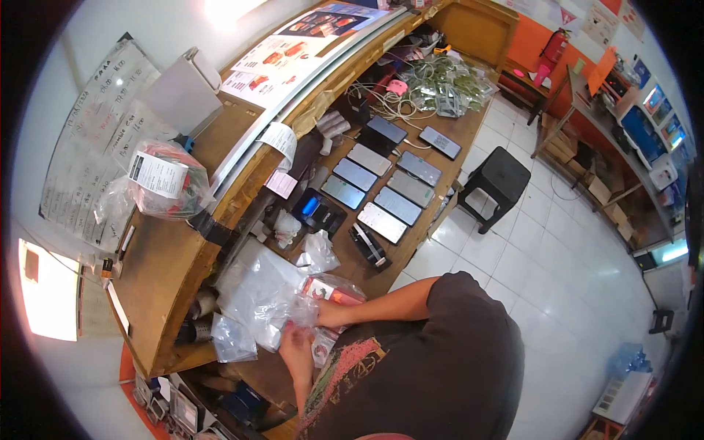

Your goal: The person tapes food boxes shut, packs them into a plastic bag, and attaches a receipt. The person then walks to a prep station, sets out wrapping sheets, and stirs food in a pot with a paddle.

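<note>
My right hand (334, 314) reaches in across the counter, fingers closed on crumpled clear plastic at the edge of a plastic bag (260, 290). My left hand (295, 350) is close beside it, its fingers pinched at the same bag's near edge, where something pinkish shows. A red-and-white package (334, 292) lies just beyond my right hand, partly under clear wrap. Between my forearms a smaller printed packet (323, 345) is partly covered. A flat clear pouch (235, 339) rests left of my left hand. The fingertips are small and partly hidden by plastic.
Several smartphones (397, 205) lie in rows on the counter. Nearer are a black stapler-like device (370, 247) and a black box with a blue light (319, 210). Cables (381, 106) and bagged items (451, 84) lie farther along. A black stool (497, 180) stands beside the counter.
</note>
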Demonstrator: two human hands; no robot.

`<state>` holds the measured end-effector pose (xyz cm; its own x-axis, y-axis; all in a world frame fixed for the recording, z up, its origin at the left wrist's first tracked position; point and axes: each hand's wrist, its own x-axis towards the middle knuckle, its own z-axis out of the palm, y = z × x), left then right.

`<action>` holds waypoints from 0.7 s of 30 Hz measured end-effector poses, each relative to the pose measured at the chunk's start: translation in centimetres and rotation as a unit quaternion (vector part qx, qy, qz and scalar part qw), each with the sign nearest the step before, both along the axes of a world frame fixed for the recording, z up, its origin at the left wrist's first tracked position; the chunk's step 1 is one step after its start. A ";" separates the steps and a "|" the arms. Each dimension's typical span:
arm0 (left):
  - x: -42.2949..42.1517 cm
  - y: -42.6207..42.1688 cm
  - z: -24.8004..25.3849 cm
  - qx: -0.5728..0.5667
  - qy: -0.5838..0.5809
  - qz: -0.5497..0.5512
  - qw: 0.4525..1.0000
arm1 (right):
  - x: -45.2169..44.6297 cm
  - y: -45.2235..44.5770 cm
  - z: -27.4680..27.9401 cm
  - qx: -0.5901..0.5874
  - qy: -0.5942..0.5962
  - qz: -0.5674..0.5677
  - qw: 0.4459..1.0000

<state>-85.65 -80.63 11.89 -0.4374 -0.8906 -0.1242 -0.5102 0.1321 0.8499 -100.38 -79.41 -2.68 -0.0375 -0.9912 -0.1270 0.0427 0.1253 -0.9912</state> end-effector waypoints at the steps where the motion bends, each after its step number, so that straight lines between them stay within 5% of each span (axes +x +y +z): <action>1: 0.8 -0.1 -0.9 -0.004 0.000 0.002 1.000 | 0.8 -0.9 -2.6 -0.045 0.004 -0.001 0.999; 3: 1.8 -0.3 -2.3 -0.213 -0.042 -0.168 0.962 | -0.6 -0.1 1.6 -0.047 0.006 0.003 0.999; 7: 1.5 -0.1 -2.9 -0.315 -0.034 -0.200 0.927 | -1.7 -0.2 5.1 0.032 -0.021 0.063 0.997; 10: 1.5 -0.6 -2.8 -0.326 -0.107 -0.284 0.895 | -0.8 -2.7 2.0 0.129 -0.055 0.103 0.985; 12: -0.3 -0.5 -1.6 -0.401 -0.108 -0.309 0.856 | -0.8 -3.5 1.9 0.084 0.038 0.116 0.989; 16: -0.1 -1.5 -2.8 -0.379 -0.094 -0.303 0.870 | -2.3 -3.6 1.7 -0.039 0.229 0.089 0.969; 19: 0.2 -1.7 -3.9 -0.308 -0.021 -0.242 0.920 | -3.6 -2.0 3.7 0.056 0.135 0.070 0.987; 21: 0.5 -1.4 -4.7 -0.198 0.036 -0.163 0.966 | -3.8 -0.9 3.8 -0.022 0.137 0.024 0.990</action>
